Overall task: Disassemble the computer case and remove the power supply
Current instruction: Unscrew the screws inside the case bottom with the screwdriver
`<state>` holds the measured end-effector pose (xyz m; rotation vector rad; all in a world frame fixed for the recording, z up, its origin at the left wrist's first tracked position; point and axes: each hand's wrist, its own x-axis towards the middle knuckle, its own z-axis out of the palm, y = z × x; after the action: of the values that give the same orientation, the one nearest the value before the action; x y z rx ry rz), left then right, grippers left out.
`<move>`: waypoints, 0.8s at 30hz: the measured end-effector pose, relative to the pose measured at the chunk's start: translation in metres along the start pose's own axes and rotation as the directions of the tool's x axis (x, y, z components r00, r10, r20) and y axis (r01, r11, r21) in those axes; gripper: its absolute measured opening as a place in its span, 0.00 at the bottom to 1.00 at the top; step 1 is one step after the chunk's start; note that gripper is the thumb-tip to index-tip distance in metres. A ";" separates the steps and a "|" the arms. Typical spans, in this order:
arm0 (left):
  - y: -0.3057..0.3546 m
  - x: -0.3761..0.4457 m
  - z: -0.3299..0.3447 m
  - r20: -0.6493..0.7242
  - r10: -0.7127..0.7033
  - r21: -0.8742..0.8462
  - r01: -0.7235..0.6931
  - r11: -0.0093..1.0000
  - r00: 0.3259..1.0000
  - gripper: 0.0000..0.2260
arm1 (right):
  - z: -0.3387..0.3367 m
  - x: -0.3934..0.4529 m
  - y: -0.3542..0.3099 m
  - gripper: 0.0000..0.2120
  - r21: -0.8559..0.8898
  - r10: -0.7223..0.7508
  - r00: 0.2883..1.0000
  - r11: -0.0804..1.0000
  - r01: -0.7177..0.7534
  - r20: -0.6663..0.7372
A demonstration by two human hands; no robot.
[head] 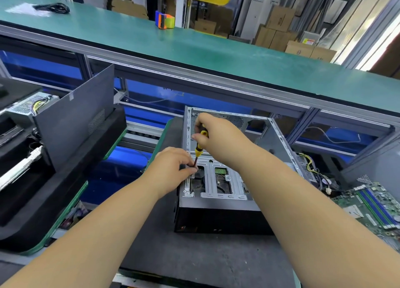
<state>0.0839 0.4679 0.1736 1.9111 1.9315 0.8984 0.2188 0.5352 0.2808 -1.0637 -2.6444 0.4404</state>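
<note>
Head view, looking down: the right hand (213,134) is wrapped round the yellow-and-black handle of a screwdriver (199,147), fingers curled tight about its top. The left hand (173,164) pinches the dark shaft low down, fingertips gathered near the tip, which meets the silver frame at the left edge of the open computer case (218,179). The case lies on a dark mat (194,255), side panel off, its black front facing the person; a silver drive bracket (223,179) spans the inside. A power supply (305,166) with yellow and black wires sits just beside the case on its right, partly hidden by the right forearm. A green motherboard (372,203) lies further right. To the left, a dark grey panel (75,116) leans upright, with a second power supply (30,103) behind it. A long green bench (194,49) runs across beyond. Both forearms reach forward, the right crossing above the case, the left angled in from below.
</note>
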 end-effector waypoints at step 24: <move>0.026 0.004 0.005 0.045 -0.044 0.328 0.027 0.944 0.998 0.04 | -0.006 -0.006 0.004 0.11 0.000 0.025 0.998 1.000 -0.025 -0.057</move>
<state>0.1072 0.4711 0.1868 2.0427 2.1870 0.5362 0.2276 0.5352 0.2836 -1.0942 -2.5846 0.4079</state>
